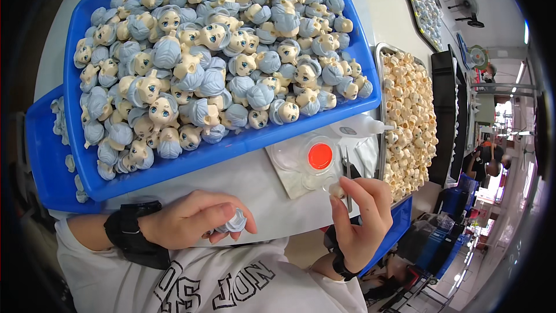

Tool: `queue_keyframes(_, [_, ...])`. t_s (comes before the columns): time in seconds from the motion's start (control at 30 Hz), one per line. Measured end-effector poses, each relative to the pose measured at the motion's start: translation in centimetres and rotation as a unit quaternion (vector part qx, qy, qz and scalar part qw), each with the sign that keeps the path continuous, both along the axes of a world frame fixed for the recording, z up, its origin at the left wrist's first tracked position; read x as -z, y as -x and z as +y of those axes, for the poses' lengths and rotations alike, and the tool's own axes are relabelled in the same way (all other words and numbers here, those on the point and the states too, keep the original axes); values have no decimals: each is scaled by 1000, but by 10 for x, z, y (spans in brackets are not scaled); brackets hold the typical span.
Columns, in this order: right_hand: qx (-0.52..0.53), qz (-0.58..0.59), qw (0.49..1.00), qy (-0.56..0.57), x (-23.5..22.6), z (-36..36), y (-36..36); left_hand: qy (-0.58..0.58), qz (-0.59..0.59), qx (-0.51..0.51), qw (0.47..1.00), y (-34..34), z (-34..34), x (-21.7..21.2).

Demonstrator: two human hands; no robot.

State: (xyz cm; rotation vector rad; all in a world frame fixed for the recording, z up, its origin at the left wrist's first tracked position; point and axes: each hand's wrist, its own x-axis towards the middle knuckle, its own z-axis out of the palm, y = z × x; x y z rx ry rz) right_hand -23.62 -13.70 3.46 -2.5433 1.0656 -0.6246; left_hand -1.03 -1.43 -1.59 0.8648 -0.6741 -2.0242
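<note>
My left hand [194, 218] is curled around a light blue hollow doll-head piece [234, 222], its open side facing up. Its far side is hidden by my fingers. Between the thumb and fingertips of my right hand [366, 211] is a small beige doll part [336, 191], apart from the blue piece. Just beyond the right hand, tweezers [347, 165] lie by a clear dish with a round red middle [319, 156]. A white squeeze bottle [360, 126] lies behind them. A large blue tray [231, 155] heaped with blue-haired doll heads [164, 110] fills the table ahead.
A metal tray [380, 145] of small beige parts stands right of the large tray. Another blue tray [43, 159] sits partly under it at left, holding light blue pieces. A blue bin [398, 227] is beside my right hand. Black trays [445, 104] stand farther right; people are in the background.
</note>
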Motion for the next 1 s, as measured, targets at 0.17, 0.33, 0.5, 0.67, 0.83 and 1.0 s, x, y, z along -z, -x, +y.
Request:
queue_keyframes(0.17, [-23,34,999,23,-3,-3,-3,-41,-2,0,999,2,-3,-9])
queue_keyframes(0.33, [-31,39,999,22,1,-4,-4,-27,-1,-7,1000,0,-2,-6])
queue_keyframes(0.5, [-6,25,1000,12,1,-1,-3,-10,-14,-17,1000,2,-3,-6])
queue_keyframes(0.67, [-1,9,1000,18,3,-1,-1,-14,-9,-17,1000,0,-1,-1])
queue_keyframes(0.83, [19,-8,1000,1,6,2,0,-11,-54,-36,998,3,-6,-11])
queue_keyframes(1.0, [23,-14,1000,8,8,2,1,-33,-18,5,999,-1,-4,-5])
